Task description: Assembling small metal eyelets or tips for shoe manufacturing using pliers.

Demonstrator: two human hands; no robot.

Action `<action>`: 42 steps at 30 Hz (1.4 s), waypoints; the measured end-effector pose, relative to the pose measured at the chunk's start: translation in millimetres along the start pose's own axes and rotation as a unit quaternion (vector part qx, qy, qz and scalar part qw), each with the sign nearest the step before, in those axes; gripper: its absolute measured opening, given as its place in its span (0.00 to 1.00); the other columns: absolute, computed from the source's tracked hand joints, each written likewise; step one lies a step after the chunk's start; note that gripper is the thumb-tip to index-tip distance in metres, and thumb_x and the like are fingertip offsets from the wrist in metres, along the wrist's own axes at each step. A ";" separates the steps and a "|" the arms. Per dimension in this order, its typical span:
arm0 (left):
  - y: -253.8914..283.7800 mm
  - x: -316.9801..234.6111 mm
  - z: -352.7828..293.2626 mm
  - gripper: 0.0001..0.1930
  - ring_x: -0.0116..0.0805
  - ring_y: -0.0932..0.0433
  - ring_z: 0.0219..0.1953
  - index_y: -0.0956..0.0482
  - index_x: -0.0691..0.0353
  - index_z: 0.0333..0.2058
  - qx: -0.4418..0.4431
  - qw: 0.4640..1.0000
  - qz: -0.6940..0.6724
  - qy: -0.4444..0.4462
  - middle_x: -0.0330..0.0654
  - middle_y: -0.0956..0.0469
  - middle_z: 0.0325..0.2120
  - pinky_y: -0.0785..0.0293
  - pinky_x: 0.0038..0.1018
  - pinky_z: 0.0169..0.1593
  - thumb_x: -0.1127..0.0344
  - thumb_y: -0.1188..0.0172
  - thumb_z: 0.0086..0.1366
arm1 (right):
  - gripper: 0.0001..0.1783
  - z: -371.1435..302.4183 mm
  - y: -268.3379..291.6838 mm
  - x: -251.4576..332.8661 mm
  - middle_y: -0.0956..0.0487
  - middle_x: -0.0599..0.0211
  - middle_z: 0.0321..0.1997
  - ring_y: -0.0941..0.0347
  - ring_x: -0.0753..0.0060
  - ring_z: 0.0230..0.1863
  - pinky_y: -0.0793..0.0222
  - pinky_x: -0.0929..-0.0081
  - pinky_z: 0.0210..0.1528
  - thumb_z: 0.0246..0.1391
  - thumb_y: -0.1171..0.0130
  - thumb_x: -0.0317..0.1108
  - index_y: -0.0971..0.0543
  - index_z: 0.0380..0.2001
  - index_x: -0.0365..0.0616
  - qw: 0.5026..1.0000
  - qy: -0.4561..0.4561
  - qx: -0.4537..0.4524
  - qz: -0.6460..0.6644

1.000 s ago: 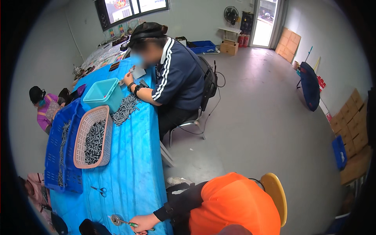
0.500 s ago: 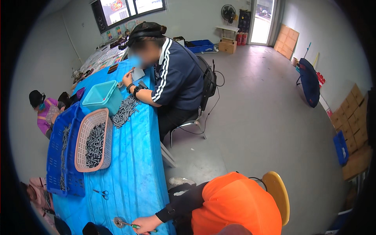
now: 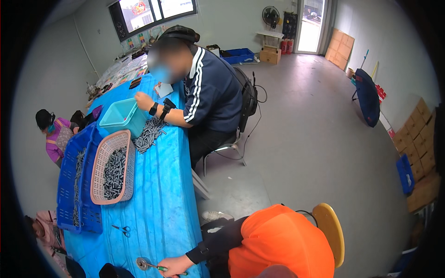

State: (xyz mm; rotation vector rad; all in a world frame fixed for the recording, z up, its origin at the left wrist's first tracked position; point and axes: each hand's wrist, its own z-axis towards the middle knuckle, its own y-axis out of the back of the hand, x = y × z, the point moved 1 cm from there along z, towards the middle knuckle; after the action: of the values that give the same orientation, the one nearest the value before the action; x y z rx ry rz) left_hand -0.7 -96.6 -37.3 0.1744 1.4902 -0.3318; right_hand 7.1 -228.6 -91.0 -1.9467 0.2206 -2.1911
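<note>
At the bottom of the head view, my right hand (image 3: pixel 178 266), at the end of a black sleeve, is closed around a tool with a green-and-black handle (image 3: pixel 162 268). From the handle a thin metal shaft runs left to a small round metal piece (image 3: pixel 141 263) on the blue table cover (image 3: pixel 155 208); whether the two are joined, I cannot tell. The orange garment (image 3: pixel 282 241) on my body fills the lower middle. My left hand is out of view. Dark-handled scissors (image 3: pixel 124 230) lie beyond the round piece.
A pink basket (image 3: pixel 130 185) and a long blue crate (image 3: pixel 96 217) hold many small grey parts. More grey parts (image 3: pixel 150 134) lie heaped beside a turquoise bin (image 3: pixel 134 121). A co-worker in navy (image 3: pixel 215 92) sits farther along; others are across the table. A yellow chair back (image 3: pixel 333 234) stands behind me.
The view has shifted slightly. The navy-clad co-worker's hand has moved from the small pale card to the turquoise bin's rim, leaving the card on the table. My right hand keeps its grip.
</note>
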 end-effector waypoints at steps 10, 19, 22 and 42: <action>-6.5 -4.4 -1.9 0.04 0.30 0.29 0.27 0.28 0.71 0.28 0.000 1.000 0.001 0.014 0.44 0.26 0.23 0.32 0.24 0.34 0.76 0.46 0.61 | 0.10 3.1 5.4 -12.6 0.25 0.72 0.17 0.31 0.78 0.16 0.36 0.76 0.19 0.51 0.48 0.38 0.23 0.23 0.44 1.000 0.001 0.017 0.022; -7.0 -0.5 1.4 0.06 0.31 0.26 0.29 0.27 0.72 0.30 0.021 0.997 0.073 0.005 0.46 0.23 0.26 0.29 0.26 0.36 0.73 0.46 0.62 | 0.06 -21.3 14.4 32.4 0.28 0.67 0.17 0.30 0.79 0.17 0.34 0.80 0.20 0.51 0.53 0.29 0.32 0.29 0.36 0.994 -0.011 -0.026 0.109; 1.8 -2.3 -8.2 0.05 0.30 0.26 0.29 0.27 0.72 0.31 -0.030 0.997 0.078 0.009 0.45 0.24 0.26 0.29 0.25 0.35 0.74 0.47 0.62 | 0.06 -18.3 1.7 39.7 0.29 0.68 0.18 0.31 0.80 0.18 0.34 0.80 0.21 0.52 0.53 0.29 0.32 0.30 0.37 0.998 -0.008 0.019 0.060; 6.5 -6.4 -10.8 0.07 0.29 0.26 0.29 0.26 0.70 0.30 -0.006 0.980 0.198 0.034 0.44 0.23 0.27 0.29 0.24 0.34 0.70 0.45 0.61 | 0.05 -21.0 5.5 33.8 0.32 0.70 0.18 0.34 0.80 0.16 0.37 0.80 0.20 0.50 0.52 0.28 0.33 0.30 0.38 0.992 -0.044 0.014 0.119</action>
State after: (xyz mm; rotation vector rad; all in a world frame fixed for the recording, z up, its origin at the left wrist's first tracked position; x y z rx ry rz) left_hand -9.0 -86.3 -32.3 0.4696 1.4852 0.0041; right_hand -17.2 -242.8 -62.3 -1.8892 0.3847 -1.9429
